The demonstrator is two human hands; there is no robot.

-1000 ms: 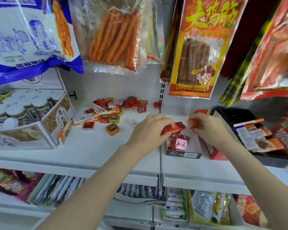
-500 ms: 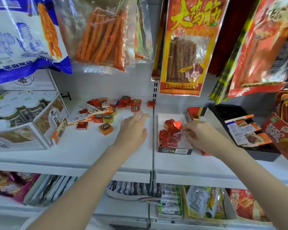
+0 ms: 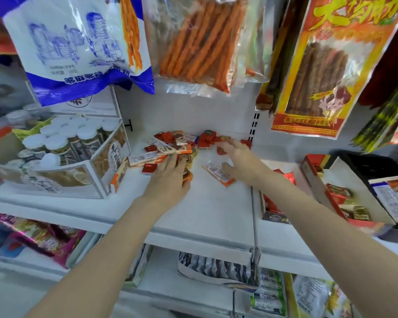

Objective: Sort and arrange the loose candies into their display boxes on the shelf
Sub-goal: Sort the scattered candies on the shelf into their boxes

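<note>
While both bare arms reach over the white metal shelf (image 3: 207,210), the left hand (image 3: 170,177) lies flat, fingers straight, on small square candies (image 3: 186,175); the right hand (image 3: 241,161) spreads wide beside a long orange-edged candy bar (image 3: 217,173) pointing back-left toward the red loose candy pile (image 3: 193,141)

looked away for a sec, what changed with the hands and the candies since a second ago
Both hands left the red candy box and moved left to the loose candy pile. The left hand now lies on the pile's near edge; the right hand reaches over it, fingers spread, holding nothing visible. The pile and the jar box stayed put.
</note>
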